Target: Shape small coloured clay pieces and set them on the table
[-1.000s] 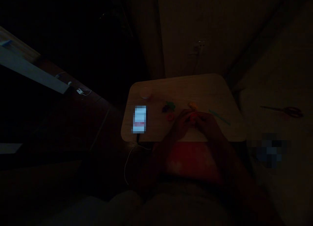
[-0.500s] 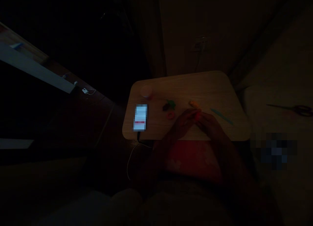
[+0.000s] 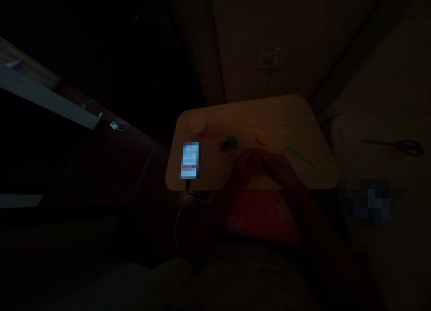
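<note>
The desk (image 3: 279,113) is showing wood grain under a smooth, mostly matt finish. The red piece (image 3: 260,152) between the hands (image 3: 247,162) is looking dull and matt. The orange lump (image 3: 262,141) and green lump (image 3: 232,142) are appearing matt and uneven, like modelling dough. The teal strip (image 3: 301,157) is looking like smooth plastic. The white plug (image 3: 114,126) is looking plastic; dimness is hiding the finish of the scissors (image 3: 409,147).

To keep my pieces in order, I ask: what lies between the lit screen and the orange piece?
In the head view, a dark piece, a green piece and, lower in the picture, a red ring lie between them.
</note>
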Available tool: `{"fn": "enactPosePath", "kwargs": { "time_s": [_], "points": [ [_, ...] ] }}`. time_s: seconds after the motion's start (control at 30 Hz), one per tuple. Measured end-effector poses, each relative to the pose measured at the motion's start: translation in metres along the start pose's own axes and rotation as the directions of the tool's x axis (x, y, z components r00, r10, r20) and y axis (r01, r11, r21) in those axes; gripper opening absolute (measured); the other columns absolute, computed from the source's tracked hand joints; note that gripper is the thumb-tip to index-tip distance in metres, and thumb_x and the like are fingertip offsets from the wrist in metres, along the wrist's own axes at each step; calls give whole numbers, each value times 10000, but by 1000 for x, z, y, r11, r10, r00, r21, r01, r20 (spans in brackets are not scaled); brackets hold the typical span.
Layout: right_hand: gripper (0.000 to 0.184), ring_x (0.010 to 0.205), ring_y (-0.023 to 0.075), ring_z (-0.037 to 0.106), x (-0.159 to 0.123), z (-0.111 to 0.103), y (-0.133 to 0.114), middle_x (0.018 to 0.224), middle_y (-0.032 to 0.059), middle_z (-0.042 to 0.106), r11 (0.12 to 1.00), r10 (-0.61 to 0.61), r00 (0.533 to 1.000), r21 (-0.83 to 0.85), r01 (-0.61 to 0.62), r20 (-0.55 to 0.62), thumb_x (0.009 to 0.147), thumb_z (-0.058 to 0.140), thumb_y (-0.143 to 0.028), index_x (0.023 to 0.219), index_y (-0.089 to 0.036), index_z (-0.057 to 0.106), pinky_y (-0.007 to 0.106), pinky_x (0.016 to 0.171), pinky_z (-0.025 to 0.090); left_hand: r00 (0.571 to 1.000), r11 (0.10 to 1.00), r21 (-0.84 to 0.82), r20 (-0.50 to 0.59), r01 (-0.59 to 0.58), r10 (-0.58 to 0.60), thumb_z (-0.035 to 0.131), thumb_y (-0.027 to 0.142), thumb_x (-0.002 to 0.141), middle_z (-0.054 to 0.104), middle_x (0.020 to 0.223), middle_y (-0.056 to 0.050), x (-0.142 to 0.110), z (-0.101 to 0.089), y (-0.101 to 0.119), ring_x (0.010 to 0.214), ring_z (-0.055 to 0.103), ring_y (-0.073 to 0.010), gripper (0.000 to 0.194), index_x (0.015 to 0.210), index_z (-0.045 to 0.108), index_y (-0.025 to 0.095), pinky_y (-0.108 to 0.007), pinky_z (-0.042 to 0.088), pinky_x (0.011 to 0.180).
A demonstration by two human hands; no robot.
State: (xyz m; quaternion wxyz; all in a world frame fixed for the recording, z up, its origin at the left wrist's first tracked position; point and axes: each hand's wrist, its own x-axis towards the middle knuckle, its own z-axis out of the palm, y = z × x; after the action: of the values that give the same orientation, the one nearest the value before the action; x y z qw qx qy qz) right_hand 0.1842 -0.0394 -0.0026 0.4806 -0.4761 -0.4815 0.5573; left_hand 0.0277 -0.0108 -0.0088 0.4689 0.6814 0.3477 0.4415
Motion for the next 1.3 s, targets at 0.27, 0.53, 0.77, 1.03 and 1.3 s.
{"fn": "enactPosePath", "kwargs": {
  "time_s": [0.27,0.53,0.77,1.03,1.3],
  "points": [
    [709,572,170,632,1,6,1,650,85,737,996,39,999,-79,-40,-16,807,649,-868,654,-183,751,285,565,484,992,976,188,-38,-108,117,434,488,1101,673,932,-71,-3,-2,0,864,630,-206,413,954,683,193,-367,546,826],
    [706,629,184,605,3,-3,7,691,55,712,997,-34,998,-66,31,-48,724,700,-899,750,-197,768,305,590,482,985,977,125,42,-173,169,489,543,1080,720,1182,-121,1,-1,0,1120,659,-262,437,1094,767,206,-465,535,1054],
    [664,606,168,591,4,-7,7,678,43,701,999,-4,1000,-42,3,-24,732,730,-856,779,-195,767,292,580,484,987,967,195,49,-163,156,489,533,1083,662,1241,-120,-3,0,3,1181,641,-252,433,1173,773,218,-435,531,1084],
    [619,566,163,614,4,-6,-3,644,53,700,999,26,1000,42,-26,3,717,787,-811,736,-195,733,286,543,502,986,970,178,34,-168,165,515,491,1084,693,1248,-129,-1,0,-3,1162,666,-259,411,1225,778,209,-440,550,1062],
    [471,731,225,721,0,-14,-11,854,86,803,999,-13,998,32,14,-59,772,829,-665,893,-210,823,334,629,584,991,987,83,-8,-135,136,649,453,1032,769,1259,-104,2,-3,-4,1181,709,-247,303,1193,807,251,-460,554,1084]
  ]
}}
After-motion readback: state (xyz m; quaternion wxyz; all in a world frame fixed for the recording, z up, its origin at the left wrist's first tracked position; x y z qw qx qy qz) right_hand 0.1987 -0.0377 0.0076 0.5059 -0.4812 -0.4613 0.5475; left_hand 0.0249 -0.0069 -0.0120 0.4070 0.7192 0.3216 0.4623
